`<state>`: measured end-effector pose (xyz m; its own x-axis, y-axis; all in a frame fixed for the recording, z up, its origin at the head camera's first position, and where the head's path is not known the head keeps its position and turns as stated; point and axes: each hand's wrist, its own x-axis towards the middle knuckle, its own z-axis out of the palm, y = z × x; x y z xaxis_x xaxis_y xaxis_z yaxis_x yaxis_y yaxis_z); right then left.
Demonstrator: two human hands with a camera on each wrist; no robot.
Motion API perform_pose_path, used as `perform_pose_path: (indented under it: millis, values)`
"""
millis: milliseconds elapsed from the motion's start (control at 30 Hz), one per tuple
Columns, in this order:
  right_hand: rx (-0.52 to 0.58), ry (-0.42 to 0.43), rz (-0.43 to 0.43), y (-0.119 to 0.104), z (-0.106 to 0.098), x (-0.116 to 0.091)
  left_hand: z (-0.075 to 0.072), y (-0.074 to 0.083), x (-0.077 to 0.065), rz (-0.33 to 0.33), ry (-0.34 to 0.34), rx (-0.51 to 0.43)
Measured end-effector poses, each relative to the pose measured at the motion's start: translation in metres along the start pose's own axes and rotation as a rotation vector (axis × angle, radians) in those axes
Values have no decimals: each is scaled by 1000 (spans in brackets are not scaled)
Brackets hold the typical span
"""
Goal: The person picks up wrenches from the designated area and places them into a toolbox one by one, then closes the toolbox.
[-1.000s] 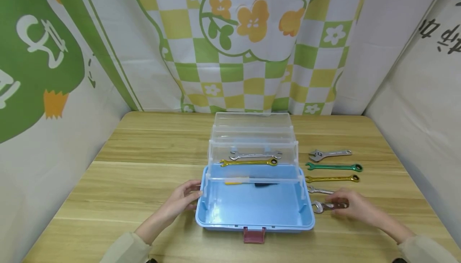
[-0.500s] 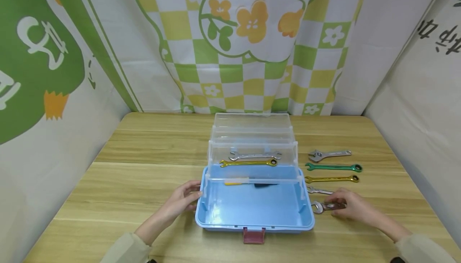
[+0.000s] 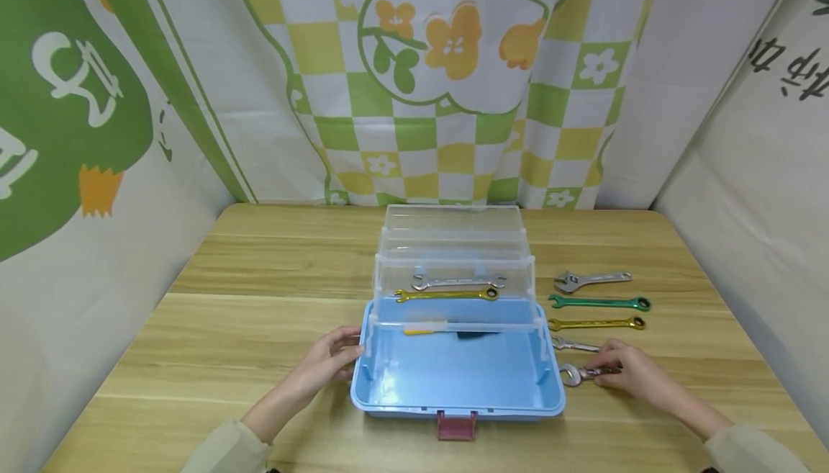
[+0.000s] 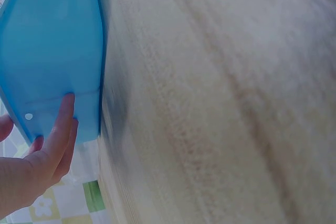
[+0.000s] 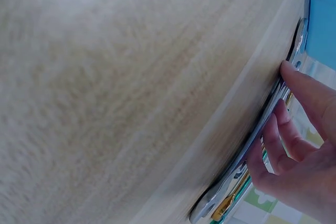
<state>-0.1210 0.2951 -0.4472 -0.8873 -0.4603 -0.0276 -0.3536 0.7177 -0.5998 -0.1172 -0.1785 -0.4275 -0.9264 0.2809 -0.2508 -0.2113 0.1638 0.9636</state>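
My right hand [image 3: 630, 371] pinches a silver wrench [image 3: 573, 375] by its handle, thumb on one side and fingers on the other. Its open-ended head points at the toolbox, and the hand hides part of the handle. In the right wrist view the wrench [image 5: 252, 145] lies along the tabletop. My left hand [image 3: 327, 358] touches the left side of the light blue toolbox [image 3: 456, 410], with the thumb at the rim. Its fingers [image 4: 62, 124] lie fairly straight against the outer wall in the left wrist view.
Transparent trays [image 3: 453, 242] stand raised at the toolbox's back, bearing a silver wrench [image 3: 456, 282] and a gold wrench [image 3: 447, 294]. Right of it lie an adjustable wrench [image 3: 592, 281], a green wrench [image 3: 599, 303], another gold wrench [image 3: 596, 323] and a small silver wrench [image 3: 575, 345].
My right hand has shifted slightly left along the silver wrench's handle. The wrench itself has barely moved. My left hand stays at the toolbox's side.
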Motion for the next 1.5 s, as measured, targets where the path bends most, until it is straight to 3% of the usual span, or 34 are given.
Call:
perform_pose_path:
  millis: [167,467,967,1300,1500]
  values:
    - [13,-6,-13,3,2,2,0,0,0,-2,10,7]
    - [58,-95,-86,9,2,3,1,1,0,-5,12,2]
    - [269,-124,-163,20,-5,3,1,2,-1,-8,16,0]
    - [248,-145,-116,20,-15,3,1,1,0,-8,21,9]
    - [230,-87,-181,13,-27,2,1,0,0,-5,18,3]
